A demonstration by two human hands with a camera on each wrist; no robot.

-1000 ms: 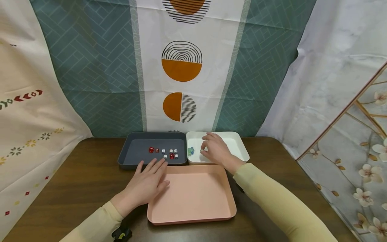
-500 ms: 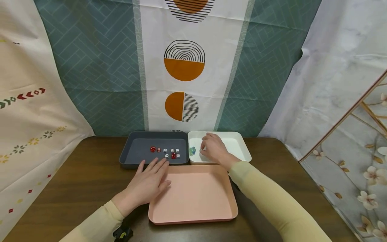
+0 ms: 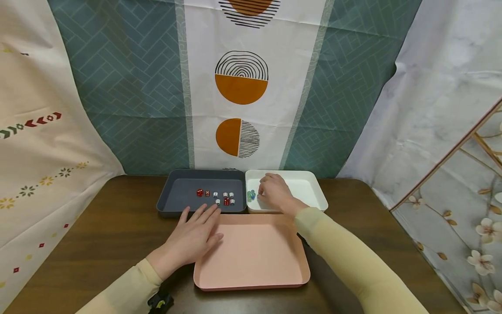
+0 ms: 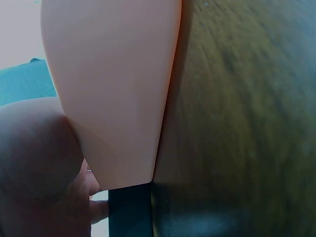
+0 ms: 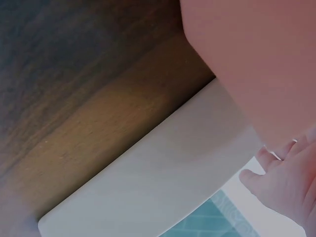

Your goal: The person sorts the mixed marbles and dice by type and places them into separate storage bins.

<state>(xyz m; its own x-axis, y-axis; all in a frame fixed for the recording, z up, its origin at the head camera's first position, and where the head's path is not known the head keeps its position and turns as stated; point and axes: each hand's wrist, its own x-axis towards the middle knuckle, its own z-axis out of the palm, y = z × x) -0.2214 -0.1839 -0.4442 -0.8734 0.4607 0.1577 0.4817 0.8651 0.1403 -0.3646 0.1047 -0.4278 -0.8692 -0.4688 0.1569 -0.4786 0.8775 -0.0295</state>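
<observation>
My left hand (image 3: 193,237) lies over the far left corner of the pink tray (image 3: 252,253), fingers spread and fairly straight. Its fingertips reach the front rim of the dark grey tray (image 3: 172,196), which holds several red dice (image 3: 200,192) and white dice (image 3: 232,202). Over the white tray (image 3: 310,192), my right hand (image 3: 274,192) bends its fingers down, thumb and fingertips close beside a small cluster of clear green-blue glass beads (image 3: 251,196) at the left wall. I cannot tell whether a bead is between those fingertips.
All three trays stand together on a dark brown wooden table (image 3: 117,235), the pink one nearest. Behind them hangs a patterned cloth (image 3: 157,87), with further cloths on both sides. A black strapped device (image 3: 161,302) sits under the left wrist.
My right hand has moved slightly left inside the white tray, closer to the beads. My left hand keeps its place. The head view has shifted a little.
</observation>
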